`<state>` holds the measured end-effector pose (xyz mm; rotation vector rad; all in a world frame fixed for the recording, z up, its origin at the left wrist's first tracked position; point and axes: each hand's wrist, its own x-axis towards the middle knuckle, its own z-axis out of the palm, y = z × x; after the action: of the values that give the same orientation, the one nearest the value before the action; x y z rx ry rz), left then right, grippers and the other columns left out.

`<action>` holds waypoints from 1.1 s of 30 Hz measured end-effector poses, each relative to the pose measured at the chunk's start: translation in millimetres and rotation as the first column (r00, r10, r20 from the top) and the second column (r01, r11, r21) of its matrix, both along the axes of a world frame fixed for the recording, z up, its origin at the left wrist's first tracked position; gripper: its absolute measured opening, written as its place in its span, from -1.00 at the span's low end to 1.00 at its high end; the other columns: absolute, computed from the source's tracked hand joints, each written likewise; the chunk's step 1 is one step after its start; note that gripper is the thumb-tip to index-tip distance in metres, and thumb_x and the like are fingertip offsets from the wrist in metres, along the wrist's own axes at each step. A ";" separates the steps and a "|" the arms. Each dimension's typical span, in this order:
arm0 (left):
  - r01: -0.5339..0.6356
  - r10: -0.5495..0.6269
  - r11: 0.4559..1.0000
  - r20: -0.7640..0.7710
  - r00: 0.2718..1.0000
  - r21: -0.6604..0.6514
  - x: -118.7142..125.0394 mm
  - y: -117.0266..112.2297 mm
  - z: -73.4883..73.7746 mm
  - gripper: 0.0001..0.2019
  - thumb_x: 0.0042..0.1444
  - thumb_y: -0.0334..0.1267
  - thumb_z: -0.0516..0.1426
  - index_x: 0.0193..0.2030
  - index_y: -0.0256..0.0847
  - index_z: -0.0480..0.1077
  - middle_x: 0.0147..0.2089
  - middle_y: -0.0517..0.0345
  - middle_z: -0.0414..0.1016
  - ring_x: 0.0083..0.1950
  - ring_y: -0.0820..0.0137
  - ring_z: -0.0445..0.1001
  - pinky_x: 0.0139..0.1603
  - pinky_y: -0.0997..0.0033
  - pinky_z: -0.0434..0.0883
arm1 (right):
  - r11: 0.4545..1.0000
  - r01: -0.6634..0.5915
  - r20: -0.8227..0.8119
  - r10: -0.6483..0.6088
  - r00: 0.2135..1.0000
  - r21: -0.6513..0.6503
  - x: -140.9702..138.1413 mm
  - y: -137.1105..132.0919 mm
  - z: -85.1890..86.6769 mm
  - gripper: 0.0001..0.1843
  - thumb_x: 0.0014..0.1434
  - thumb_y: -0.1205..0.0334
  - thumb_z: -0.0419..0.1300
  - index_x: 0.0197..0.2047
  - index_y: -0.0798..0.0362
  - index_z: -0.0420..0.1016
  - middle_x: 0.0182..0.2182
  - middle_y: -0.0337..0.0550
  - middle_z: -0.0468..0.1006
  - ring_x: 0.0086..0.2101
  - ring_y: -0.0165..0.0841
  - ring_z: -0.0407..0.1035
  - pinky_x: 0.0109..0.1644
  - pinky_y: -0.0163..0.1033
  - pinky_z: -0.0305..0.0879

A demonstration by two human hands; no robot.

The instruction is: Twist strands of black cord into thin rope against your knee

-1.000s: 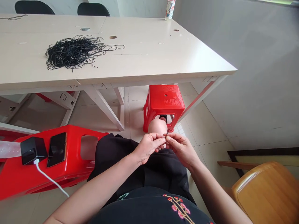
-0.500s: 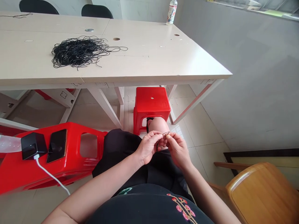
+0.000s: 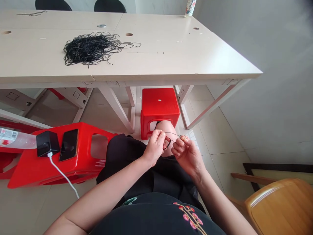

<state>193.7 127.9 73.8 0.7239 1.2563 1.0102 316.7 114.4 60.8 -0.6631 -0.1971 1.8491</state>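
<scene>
Above my lap, a thin black cord (image 3: 171, 133) stretches between my two hands. My left hand (image 3: 156, 145) is closed, its thumb and finger pinching the cord. A thicker, knotted-looking black part (image 3: 168, 144) hangs in a curve beside the left fingers. My right hand (image 3: 187, 151) pinches the cord as well, with a small loop showing at its fingertips. On the table lies a tangled heap of black cord (image 3: 89, 49), apart from both hands.
The pale table (image 3: 156, 67) spans the front. A red stool (image 3: 160, 106) stands partly beneath it. On red stools at left are a phone (image 3: 68, 145), a black box-shaped device (image 3: 47, 143) with a white cable, and a plastic bottle (image 3: 22, 138). A wooden chair (image 3: 281, 205) is at right.
My hands have moved apart, drawing the cord out between them; they were close together before. The camera view has shifted slightly, so the table and stools appear further right and higher.
</scene>
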 end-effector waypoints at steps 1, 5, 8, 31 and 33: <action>0.007 -0.007 0.999 -0.014 1.000 0.035 0.4 1.4 -1.6 -0.84 0.17 -0.18 0.00 -0.36 -0.20 0.16 -0.44 0.27 0.35 -0.59 0.66 0.15 -0.63 0.67 0.06 | 1.000 -0.005 0.008 0.005 1.000 0.011 0.1 -0.6 0.1 -0.85 0.04 0.35 0.16 -0.48 0.06 0.24 -0.62 -0.40 0.07 -0.61 -0.58 -0.01 -0.56 -0.45 0.03; 0.009 0.002 0.989 -0.079 0.997 0.147 -1.2 9.5 -11.1 -0.81 0.20 -0.13 -0.03 -0.36 -0.17 0.13 -0.49 0.29 0.35 -0.58 0.60 0.24 -0.55 0.59 0.20 | 0.999 -0.014 0.066 0.012 0.998 0.029 -1.5 -4.6 0.4 -0.87 0.10 0.33 0.14 -0.45 0.06 0.26 -0.63 -0.40 0.07 -0.62 -0.58 -0.01 -0.56 -0.45 0.02; 0.012 0.025 0.974 -0.158 0.987 0.227 -7.5 17.0 -18.1 -0.81 0.20 -0.12 -0.04 -0.36 -0.17 0.13 -0.53 0.32 0.26 -0.56 0.58 0.29 -0.50 0.57 0.24 | 1.000 0.004 0.079 -0.004 0.997 -0.006 4.4 -7.2 -0.7 -0.89 0.11 0.31 0.15 -0.42 0.06 0.27 -0.64 -0.42 0.07 -0.64 -0.60 -0.04 -0.58 -0.46 -0.01; 0.360 -0.292 0.917 -0.328 0.898 0.170 -26.6 21.7 -10.1 -0.82 -0.11 -0.17 0.27 -0.40 -0.24 0.50 -0.37 0.15 0.54 -0.34 0.47 0.45 -0.24 0.46 0.41 | 0.906 0.317 0.939 -0.328 0.108 0.280 110.9 15.7 -22.0 -0.66 -0.05 0.21 0.27 -0.15 -0.03 0.34 -0.14 -0.13 0.45 -0.15 -0.28 0.38 -0.02 0.04 0.36; 0.380 -0.287 0.905 -0.386 0.877 0.191 -26.4 22.5 0.3 -0.82 -0.10 -0.19 0.27 -0.39 -0.24 0.50 -0.37 0.15 0.54 -0.35 0.47 0.45 -0.27 0.47 0.41 | 0.909 0.016 0.909 -0.417 0.032 0.416 90.8 14.9 -15.4 -0.67 0.02 0.17 0.25 -0.11 -0.05 0.38 -0.12 -0.11 0.46 -0.12 -0.28 0.38 -0.02 -0.03 0.35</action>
<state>167.2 150.4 74.0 1.3305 1.2482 0.7826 407.6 129.3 45.4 -1.5983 -1.2241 0.6363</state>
